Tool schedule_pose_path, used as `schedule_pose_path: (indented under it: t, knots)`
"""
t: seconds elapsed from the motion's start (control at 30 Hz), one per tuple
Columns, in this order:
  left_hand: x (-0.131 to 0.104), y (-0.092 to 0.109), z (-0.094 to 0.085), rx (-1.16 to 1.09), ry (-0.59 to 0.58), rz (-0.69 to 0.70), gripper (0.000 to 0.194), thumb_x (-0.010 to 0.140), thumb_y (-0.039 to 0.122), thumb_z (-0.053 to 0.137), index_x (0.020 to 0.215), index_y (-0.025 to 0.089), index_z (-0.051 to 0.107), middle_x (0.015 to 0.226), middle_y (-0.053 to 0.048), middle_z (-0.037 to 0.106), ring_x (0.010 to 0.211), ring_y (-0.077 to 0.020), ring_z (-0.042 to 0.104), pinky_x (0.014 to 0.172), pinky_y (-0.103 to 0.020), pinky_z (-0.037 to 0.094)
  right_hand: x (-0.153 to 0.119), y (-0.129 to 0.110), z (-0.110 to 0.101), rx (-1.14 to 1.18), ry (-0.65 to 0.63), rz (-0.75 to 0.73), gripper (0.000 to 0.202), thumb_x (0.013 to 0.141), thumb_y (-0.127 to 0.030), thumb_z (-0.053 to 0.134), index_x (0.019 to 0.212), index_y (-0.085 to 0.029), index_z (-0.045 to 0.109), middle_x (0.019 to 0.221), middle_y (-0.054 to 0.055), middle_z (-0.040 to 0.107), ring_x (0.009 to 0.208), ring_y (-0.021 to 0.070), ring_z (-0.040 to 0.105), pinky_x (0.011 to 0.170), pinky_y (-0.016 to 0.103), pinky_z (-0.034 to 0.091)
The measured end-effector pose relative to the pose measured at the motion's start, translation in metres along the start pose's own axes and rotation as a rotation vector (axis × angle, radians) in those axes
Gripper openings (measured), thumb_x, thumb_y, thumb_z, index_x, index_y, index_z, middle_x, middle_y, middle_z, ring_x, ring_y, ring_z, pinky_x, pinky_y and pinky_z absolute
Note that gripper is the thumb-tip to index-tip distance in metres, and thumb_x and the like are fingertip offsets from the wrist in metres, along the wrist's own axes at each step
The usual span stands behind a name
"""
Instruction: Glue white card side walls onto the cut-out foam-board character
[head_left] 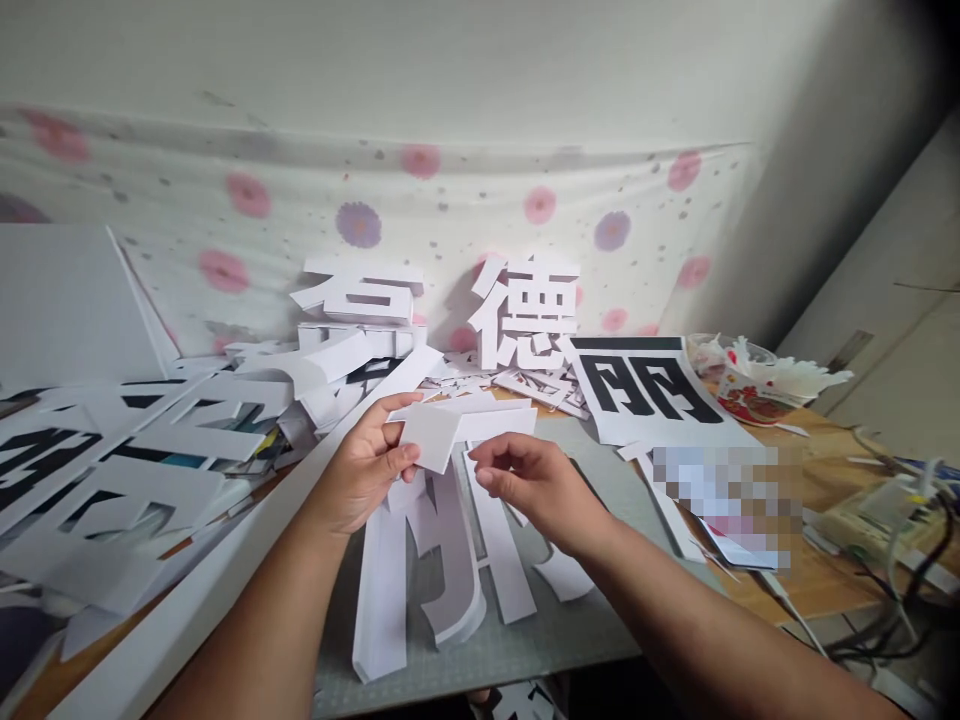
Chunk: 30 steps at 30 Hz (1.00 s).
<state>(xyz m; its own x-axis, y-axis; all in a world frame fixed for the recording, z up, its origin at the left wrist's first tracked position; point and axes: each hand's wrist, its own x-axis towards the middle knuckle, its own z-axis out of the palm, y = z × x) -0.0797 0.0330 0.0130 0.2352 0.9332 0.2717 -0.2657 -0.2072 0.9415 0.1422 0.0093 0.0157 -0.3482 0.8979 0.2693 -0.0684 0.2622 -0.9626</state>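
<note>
My left hand [375, 455] pinches a small white board piece [433, 437] between thumb and fingers. Close to its right side, my right hand [529, 485] has its thumb and index finger drawn together; whether anything lies between them is too small to tell. Below both hands, a large white cut-out character [450, 560] with thick sides rests on the grey-green cutting mat [525, 645]. A long white strip [495, 413] shows behind the held piece, at the top of the character.
White cut-out characters [529, 310] stand against the flowered cloth [300, 220]. A printed black character sheet [652, 385], a blurred phone [739, 530], a bowl with scraps [761, 395] and cables [900, 560] lie right. White offcuts [135, 510] are piled left.
</note>
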Motion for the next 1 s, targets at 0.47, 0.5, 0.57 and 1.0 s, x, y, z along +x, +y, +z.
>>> schedule_pose_path:
  t: [0.47, 0.5, 0.57, 1.0]
  knots:
    - [0.001, -0.015, -0.003, 0.182, -0.020, -0.049, 0.051, 0.083, 0.030, 0.071, 0.127, 0.030, 0.044, 0.076, 0.004, 0.063, 0.060, -0.0076, 0.053, 0.055, -0.017, 0.043, 0.020, 0.027, 0.019, 0.293, -0.024, 0.131, 0.021, 0.073, -0.032, 0.074, 0.068, -0.017, 0.060, 0.059, -0.004, 0.053, 0.057, 0.0095, 0.043, 0.058, 0.025, 0.034]
    - [0.001, -0.015, -0.003, 0.188, -0.026, -0.053, 0.050, 0.084, 0.030, 0.070, 0.126, 0.030, 0.044, 0.076, 0.004, 0.063, 0.060, -0.0076, 0.053, 0.055, -0.017, 0.043, 0.020, 0.027, 0.018, 0.276, -0.034, 0.114, 0.021, 0.075, -0.032, 0.073, 0.068, -0.017, 0.059, 0.061, -0.004, 0.053, 0.058, 0.0097, 0.042, 0.058, 0.025, 0.033]
    - [0.000, -0.015, -0.002, 0.204, -0.033, -0.057, 0.049, 0.084, 0.030, 0.069, 0.126, 0.031, 0.044, 0.074, 0.004, 0.063, 0.059, -0.0079, 0.053, 0.055, -0.018, 0.043, 0.019, 0.026, 0.015, 0.234, -0.063, 0.074, 0.021, 0.078, -0.031, 0.069, 0.069, -0.017, 0.056, 0.065, -0.004, 0.052, 0.061, 0.0104, 0.041, 0.058, 0.025, 0.032]
    - [-0.002, -0.013, -0.002, 0.220, -0.108, -0.093, 0.047, 0.084, 0.027, 0.069, 0.126, 0.028, 0.047, 0.071, 0.003, 0.061, 0.056, -0.0068, 0.049, 0.053, -0.017, 0.037, 0.014, 0.024, 0.008, 0.150, -0.198, 0.016, 0.018, 0.081, -0.025, 0.060, 0.068, -0.020, 0.048, 0.064, -0.004, 0.043, 0.061, 0.0116, 0.036, 0.059, 0.026, 0.030]
